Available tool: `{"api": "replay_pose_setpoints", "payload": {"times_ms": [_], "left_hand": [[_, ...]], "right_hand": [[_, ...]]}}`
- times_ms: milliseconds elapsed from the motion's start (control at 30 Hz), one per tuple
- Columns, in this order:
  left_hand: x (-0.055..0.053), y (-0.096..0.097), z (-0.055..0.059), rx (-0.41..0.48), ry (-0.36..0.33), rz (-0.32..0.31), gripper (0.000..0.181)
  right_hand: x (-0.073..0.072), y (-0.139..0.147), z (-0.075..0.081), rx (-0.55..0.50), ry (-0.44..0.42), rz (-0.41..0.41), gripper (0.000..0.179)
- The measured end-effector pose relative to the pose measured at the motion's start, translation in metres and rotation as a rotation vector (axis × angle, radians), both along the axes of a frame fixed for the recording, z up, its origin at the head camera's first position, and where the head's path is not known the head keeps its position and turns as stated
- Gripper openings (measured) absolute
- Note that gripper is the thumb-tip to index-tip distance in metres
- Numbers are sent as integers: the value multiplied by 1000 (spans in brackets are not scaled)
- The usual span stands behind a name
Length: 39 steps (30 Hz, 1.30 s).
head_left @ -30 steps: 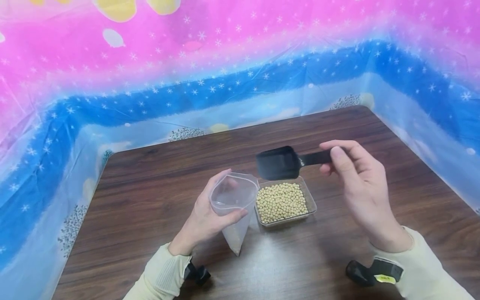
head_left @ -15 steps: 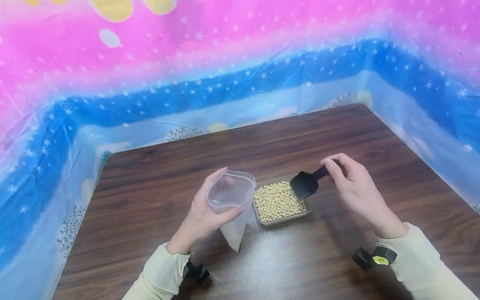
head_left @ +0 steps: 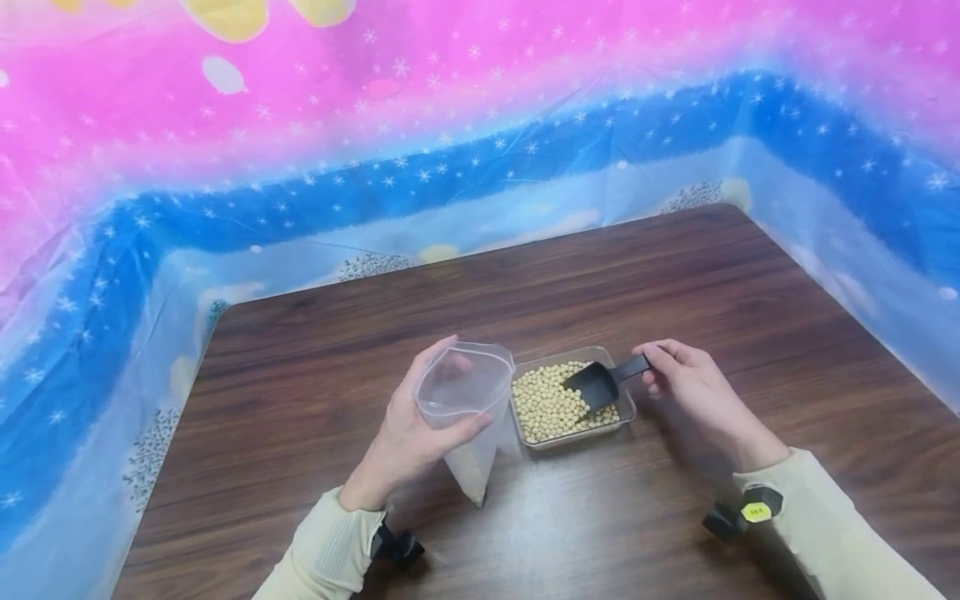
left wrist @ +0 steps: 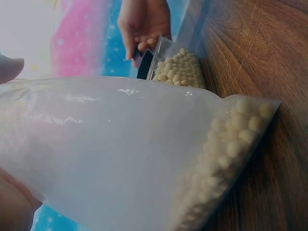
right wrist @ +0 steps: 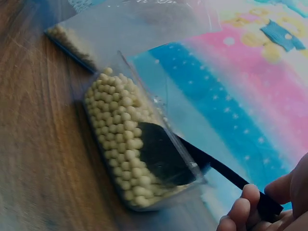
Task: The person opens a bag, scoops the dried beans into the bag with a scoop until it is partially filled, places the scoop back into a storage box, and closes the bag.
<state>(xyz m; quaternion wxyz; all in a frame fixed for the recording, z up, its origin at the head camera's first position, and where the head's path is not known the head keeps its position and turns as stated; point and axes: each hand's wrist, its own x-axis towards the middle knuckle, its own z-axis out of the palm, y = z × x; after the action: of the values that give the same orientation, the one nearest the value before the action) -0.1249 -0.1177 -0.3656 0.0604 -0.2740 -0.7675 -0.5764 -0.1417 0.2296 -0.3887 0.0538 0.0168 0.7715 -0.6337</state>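
"Where's the scoop (head_left: 596, 387)?"
"Dug into the beans (head_left: 542, 404) in the box (head_left: 573, 439); the right hand's grip (head_left: 701, 396) pinches its handle (head_left: 631, 367)"
"And the bag (head_left: 472, 458)?"
"Beside the box, the left hand's grip (head_left: 408, 433) curled round it"

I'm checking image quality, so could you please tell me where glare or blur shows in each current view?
Head view: pale glare on the table; left wrist view: bright highlights on the bag, beans inside hazy; right wrist view: table grain smeared.
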Motion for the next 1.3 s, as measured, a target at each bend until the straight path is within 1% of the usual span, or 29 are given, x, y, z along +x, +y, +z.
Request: {"api": "replay_pose_setpoints", "payload": {"times_ms": [33,133,233,433,600,700,833,967,1100,1300], "left_hand": [[0,0,0,-2,-1,2,85],[1,1,0,-6,-1,10,85],[2,1,0,-3,-3,13,85],[3,1,1,3,-6,16,85],[3,2,2,8,-4,10,85],[3,1,1,12,-1,15,84],[2,0,1,14,-1,22,84],[2,1,1,13,-7,13,84],[1,2,1,12,-13,7,85],[-1,3,1,7,-2,2,85]], "right_hand": [[0,0,-3,-37,-16,6,42],[1,-3,-10,-100,-44,24,40],[2,-6,-14,-162,-75,44,36],[5,-8,-18,-288,-116,43,26],[5,0,-21,-408,-159,26,25],[5,5,-21,-503,-206,15,26],[4,12,-19,-629,-237,29,25],[5,18,-10,-759,-217,56,22],[6,19,9,-882,-163,89,21],[10,10,44,-953,-79,149,21]]}}
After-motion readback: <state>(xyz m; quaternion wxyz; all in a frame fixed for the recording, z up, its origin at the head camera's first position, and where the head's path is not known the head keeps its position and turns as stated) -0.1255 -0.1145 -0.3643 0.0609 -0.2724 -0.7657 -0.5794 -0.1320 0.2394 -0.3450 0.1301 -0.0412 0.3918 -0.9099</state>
